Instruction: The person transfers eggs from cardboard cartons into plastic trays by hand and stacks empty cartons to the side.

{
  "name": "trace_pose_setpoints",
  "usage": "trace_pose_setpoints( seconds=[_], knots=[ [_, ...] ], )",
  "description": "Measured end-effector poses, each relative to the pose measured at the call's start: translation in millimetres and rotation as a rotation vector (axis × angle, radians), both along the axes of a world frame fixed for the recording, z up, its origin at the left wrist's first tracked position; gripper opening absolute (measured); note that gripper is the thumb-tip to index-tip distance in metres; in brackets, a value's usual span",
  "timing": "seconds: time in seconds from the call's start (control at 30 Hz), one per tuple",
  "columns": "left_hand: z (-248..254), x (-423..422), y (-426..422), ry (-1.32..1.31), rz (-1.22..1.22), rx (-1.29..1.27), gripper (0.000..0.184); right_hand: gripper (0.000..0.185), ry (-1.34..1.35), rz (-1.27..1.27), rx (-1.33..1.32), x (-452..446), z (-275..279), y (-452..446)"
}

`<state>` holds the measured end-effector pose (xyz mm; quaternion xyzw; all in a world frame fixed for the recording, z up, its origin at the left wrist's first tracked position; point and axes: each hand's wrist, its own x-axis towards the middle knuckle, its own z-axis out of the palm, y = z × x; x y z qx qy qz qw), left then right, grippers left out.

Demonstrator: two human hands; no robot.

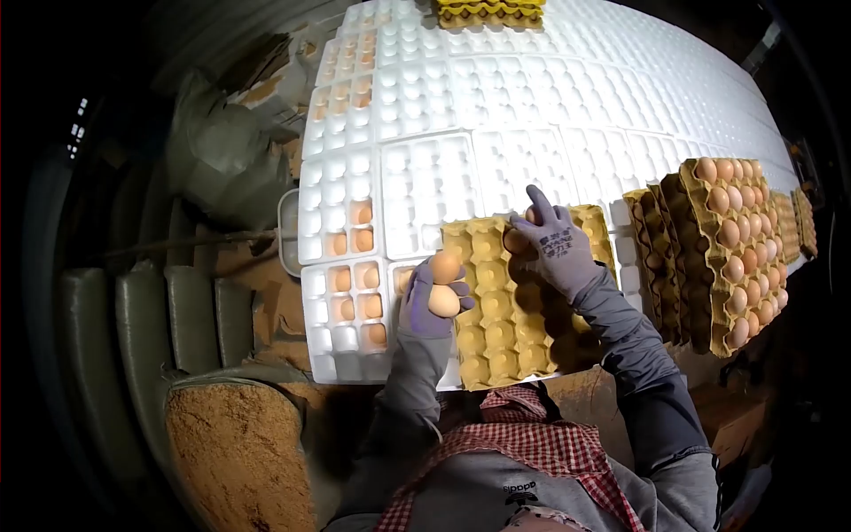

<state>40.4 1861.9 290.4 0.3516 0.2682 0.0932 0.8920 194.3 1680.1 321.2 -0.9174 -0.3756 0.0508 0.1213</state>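
Left hand (418, 309) with 2 eggs (444, 301), right hand (560, 248) at a yellow tray (486, 315).
Left fingers curl around both eggs beside the tray; right fingers spread over eggs in its far rows, grip unclear. Left-side white trays (333, 192) hold a few eggs; most cups show none. A loaded stack (746, 255) stands right.

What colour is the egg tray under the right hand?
Yellowish tan; the egg tray shows best in the head view, the only one here.
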Motion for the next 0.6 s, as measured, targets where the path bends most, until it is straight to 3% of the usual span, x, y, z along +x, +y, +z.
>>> trace_pose_setpoints(
  seconds=[0.03,0.1,0.13,0.17,0.23,0.3,0.37,0.43,0.53,0.6],
  knots=[
    [-9.5,-2.4,8.9,-0.007,0.019,0.003,0.044,0.046,-0.070,0.031,-0.170,6.6,-11.1,14.7],
    [-36.8,-4.4,34.2,0.094,0.203,0.497,0.042,0.048,-0.055,0.044,-0.152,11.4,-8.5,17.3],
    [-35.9,-0.1,45.9,0.100,0.288,0.580,0.045,0.050,-0.005,0.017,-0.037,11.1,1.3,17.0],
    [-39.2,5.5,69.7,0.218,0.158,1.151,0.046,0.053,0.043,-0.008,0.075,12.8,7.3,19.8],
    [-34.8,18.0,88.6,0.318,-0.044,1.578,0.044,0.053,0.035,0.079,0.342,18.6,8.4,49.2],
    [-43.7,31.6,102.0,0.336,-0.149,1.499,0.038,0.048,0.081,0.077,0.298,18.5,1.4,97.9],
    [-44.2,51.6,107.9,0.092,0.176,1.460,0.037,0.044,0.042,0.060,-0.086,27.4,-15.7,142.8],
    [-45.1,75.1,111.6,-0.064,0.223,1.214,0.038,0.040,0.097,0.042,-0.043,34.0,-22.6,165.0],
    [-75.0,99.6,118.6,0.054,-0.012,1.629,0.047,0.034,0.114,0.036,0.063,57.5,-40.1,185.4],
    [-84.3,99.8,112.0,0.062,0.027,1.688,0.050,0.032,0.092,0.054,0.043,76.1,-47.6,199.9]
  ],
)
